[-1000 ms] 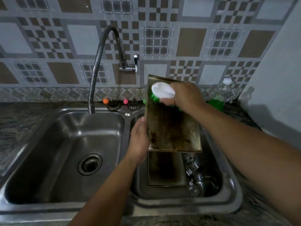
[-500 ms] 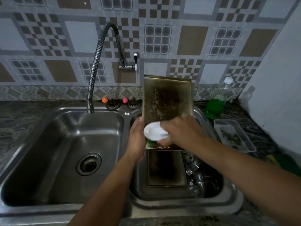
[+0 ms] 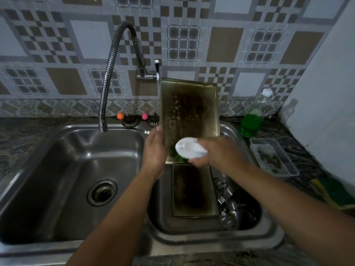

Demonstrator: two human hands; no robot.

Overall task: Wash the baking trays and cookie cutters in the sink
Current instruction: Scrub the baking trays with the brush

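The scrub brush [image 3: 190, 148] now sits at the 6 o'clock end of the upright baking tray [image 3: 189, 116], having travelled down from its 12 o'clock edge within the last second: one scrubbing pass is complete. The right hand [image 3: 221, 154] grips the brush, fingers curled. The left hand [image 3: 154, 152] braces the tray's 9 o'clock edge, fingers fairly straight. A second tray [image 3: 194, 191] and cookie cutters [image 3: 224, 191] wait in the right basin [image 3: 269, 225], probably unwashed.

Left arm: bare from forearm to hand, no sleeve in view
Right arm: bare likewise, no sleeve in view
Left hand [image 3: 154, 152]: ungloved, no ring or watch showing
Right hand [image 3: 221, 153]: ungloved, a thin reddish mark or thread near the thumb side, too blurred to identify
Wrists: nothing worn on either
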